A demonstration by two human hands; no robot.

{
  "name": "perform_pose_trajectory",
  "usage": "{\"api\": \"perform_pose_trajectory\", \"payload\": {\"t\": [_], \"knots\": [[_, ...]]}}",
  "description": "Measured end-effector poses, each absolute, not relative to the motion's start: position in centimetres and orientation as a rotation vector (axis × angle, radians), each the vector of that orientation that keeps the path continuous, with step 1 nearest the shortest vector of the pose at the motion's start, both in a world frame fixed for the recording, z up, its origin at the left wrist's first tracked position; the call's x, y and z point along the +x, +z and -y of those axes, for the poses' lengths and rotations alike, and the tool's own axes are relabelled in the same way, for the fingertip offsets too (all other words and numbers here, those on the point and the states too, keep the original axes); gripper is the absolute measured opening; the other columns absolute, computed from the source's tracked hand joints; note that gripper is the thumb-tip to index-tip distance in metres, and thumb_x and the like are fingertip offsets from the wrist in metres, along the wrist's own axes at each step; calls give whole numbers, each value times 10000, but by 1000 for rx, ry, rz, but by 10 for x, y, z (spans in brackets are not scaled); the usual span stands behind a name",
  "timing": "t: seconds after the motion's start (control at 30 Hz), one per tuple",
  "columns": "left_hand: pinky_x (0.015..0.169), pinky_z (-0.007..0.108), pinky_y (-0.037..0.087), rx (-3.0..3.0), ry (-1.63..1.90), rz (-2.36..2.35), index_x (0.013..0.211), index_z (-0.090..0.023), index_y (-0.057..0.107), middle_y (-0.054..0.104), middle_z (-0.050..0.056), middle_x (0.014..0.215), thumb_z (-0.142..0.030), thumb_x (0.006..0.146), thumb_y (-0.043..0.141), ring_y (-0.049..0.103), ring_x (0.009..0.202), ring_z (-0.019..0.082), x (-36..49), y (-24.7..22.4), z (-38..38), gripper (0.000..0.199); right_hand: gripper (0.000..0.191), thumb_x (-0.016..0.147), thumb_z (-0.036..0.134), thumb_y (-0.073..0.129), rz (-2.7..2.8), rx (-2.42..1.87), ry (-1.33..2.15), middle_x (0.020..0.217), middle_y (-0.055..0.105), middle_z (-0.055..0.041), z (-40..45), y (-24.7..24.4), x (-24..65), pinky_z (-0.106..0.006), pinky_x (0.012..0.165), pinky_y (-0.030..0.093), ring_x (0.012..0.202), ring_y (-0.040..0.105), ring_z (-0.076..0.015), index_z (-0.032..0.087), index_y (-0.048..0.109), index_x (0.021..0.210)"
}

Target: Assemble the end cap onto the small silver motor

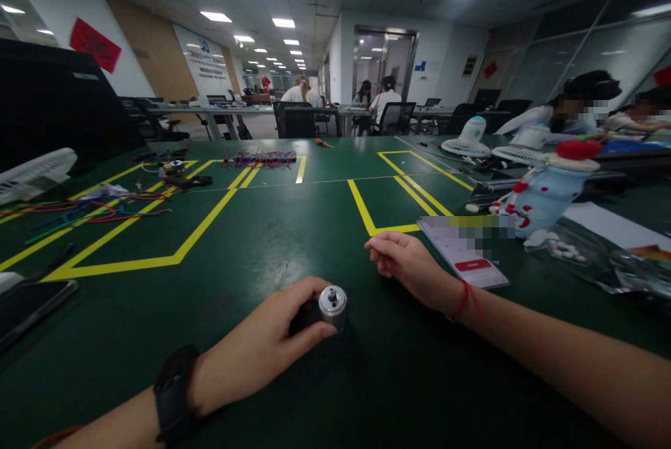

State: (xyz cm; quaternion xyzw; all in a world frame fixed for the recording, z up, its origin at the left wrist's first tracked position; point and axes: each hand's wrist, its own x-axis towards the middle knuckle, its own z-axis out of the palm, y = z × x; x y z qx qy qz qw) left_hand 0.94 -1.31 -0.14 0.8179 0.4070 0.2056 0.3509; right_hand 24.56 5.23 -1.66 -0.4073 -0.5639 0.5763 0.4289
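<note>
A small silver cylinder with a short shaft on top, like a small electric motor point(333, 303), stands upright on the dark green table point(293, 239). My left hand point(272, 330) is closed around it, thumb at the near side and fingers at the far side. To the right, my right hand point(406, 264) rests just above or on the table, fingers curled with thumb and forefinger pressed together. Whatever it may pinch is too small or hidden to make out. Right beside that hand lies a phone point(445, 243) with a lit screen.
Coloured wires point(115, 211) and a bundle of wires point(262, 159) lie at left and centre back, near yellow tape point(204, 229). An orange screwdriver point(322, 143) lies far back. A blue bottle point(550, 190), white fans point(466, 138) and plastic bags point(623, 267) stand or lie at right; a dark phone point(36, 309) at left.
</note>
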Motion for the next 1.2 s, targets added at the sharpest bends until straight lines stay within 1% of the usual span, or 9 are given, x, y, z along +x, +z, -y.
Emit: {"api": "perform_pose_trajectory", "payload": {"t": [0.1,0.27,0.4,0.5,0.67,0.77,0.97,1.1,1.2], "knots": [[785,292,442,2113,532,-1064,1122,-265,515,611,-9,1043,-232,911,563,573,907,189,10,-2,14,219,136,807,277,625,1622,-1030,1360,704,571,2,-42,-10,239,-240,526,351,577,480,-93,144,650,816],[778,301,446,2135,531,-1072,1086,-256,506,605,-10,1012,-251,903,572,570,891,192,10,-4,14,195,178,890,237,517,2095,-898,1002,929,609,-38,-14,4,226,-272,730,426,845,552,-139,169,657,976],[798,314,447,2155,549,-1066,1081,-251,511,600,1,1013,-261,897,574,563,917,206,10,-6,13,194,194,853,245,579,2159,-869,837,918,588,-22,0,9,217,-250,678,428,763,532,-117,180,630,1028],[783,317,455,2161,557,-1069,1073,-239,521,606,11,1004,-268,900,564,565,897,208,10,-7,13,181,121,815,215,624,2146,-855,762,881,579,-13,0,12,214,-243,672,423,754,526,-113,176,651,927],[758,312,457,2141,548,-1079,1084,-231,518,612,13,988,-266,904,558,576,863,201,10,-3,14,188,93,846,244,591,2063,-926,794,837,590,-13,-15,19,229,-241,619,411,717,525,-116,171,642,873],[765,297,453,2121,553,-1053,1098,-251,524,617,1,1014,-237,908,556,580,881,193,10,-1,14,193,73,799,234,649,2333,-827,839,881,596,-23,-29,17,247,-275,718,428,807,549,-143,181,683,837],[798,298,450,2099,542,-1055,1104,-246,531,622,6,1042,-222,904,565,584,920,196,10,0,14,205,143,737,304,720,2612,-751,856,936,573,-25,-37,3,264,-321,794,412,862,536,-164,233,740,860],[785,296,453,2091,536,-1063,1118,-253,531,625,4,1043,-222,906,562,583,908,195,9,0,15,217,207,787,316,666,2389,-762,1134,970,577,-30,-40,2,267,-303,774,417,864,546,-158,216,710,963],[812,306,449,2089,535,-1057,1131,-257,523,617,5,1074,-226,911,558,577,942,197,8,0,15,224,163,851,281,578,2036,-888,1286,888,602,-20,-44,0,269,-267,702,412,790,549,-134,180,690,914]]}}
